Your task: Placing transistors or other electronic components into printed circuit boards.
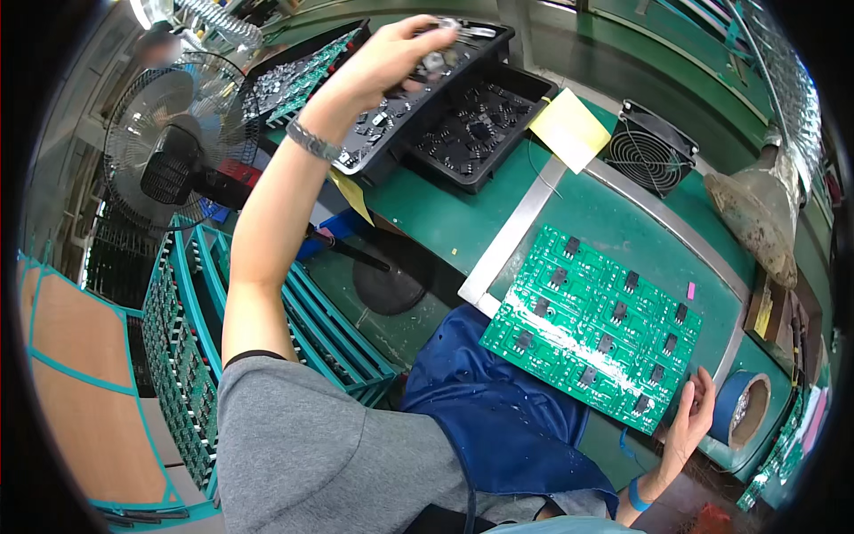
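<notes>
Holds left hand (411, 60) over tray (445, 96), cannot tell if pinching; rests nearer right hand (687, 422), loosely spread, beside right edge of board (583, 307) at surface's (623, 214) near edge, long axis slanting far-left to near-right

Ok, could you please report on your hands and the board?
Left hand over black parts tray, grip unclear. Right hand at right edge of green board. Black components mounted on it; nothing else covering it.
</notes>
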The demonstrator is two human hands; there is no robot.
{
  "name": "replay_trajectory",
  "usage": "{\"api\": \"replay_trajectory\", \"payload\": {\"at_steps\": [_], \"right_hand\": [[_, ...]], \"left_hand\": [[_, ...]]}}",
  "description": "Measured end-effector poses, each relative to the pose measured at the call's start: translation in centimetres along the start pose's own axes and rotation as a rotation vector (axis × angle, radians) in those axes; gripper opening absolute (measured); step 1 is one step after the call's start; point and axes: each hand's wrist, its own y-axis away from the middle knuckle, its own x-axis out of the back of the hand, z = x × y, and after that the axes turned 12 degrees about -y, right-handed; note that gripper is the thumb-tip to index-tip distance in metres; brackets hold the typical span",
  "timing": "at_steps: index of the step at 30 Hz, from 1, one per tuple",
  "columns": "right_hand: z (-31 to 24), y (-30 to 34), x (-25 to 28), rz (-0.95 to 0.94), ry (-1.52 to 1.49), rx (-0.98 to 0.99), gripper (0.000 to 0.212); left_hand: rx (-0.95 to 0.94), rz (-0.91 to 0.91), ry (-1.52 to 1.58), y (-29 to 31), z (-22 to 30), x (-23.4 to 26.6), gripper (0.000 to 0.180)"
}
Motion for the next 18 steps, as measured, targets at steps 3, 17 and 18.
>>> {"api": "replay_trajectory", "payload": {"at_steps": [3,17,18], "right_hand": [[-2.2,1.0,-1.9,-0.057,-0.312,-0.011,0.034],[-6.6,0.6,0.0,-0.227,0.132,0.165,0.046],[-7.4,-0.1,0.3,-0.117,0.244,0.296,0.046]], "left_hand": [[-0.074,-0.240,0.002,2.6,5.2,-5.9,0.035],[-0.863,-0.406,-0.240,-0.6,6.9,-31.1,0.028],[-0.885,-0.343,-0.309,0.1,7.2,-30.7,0.028]]}}
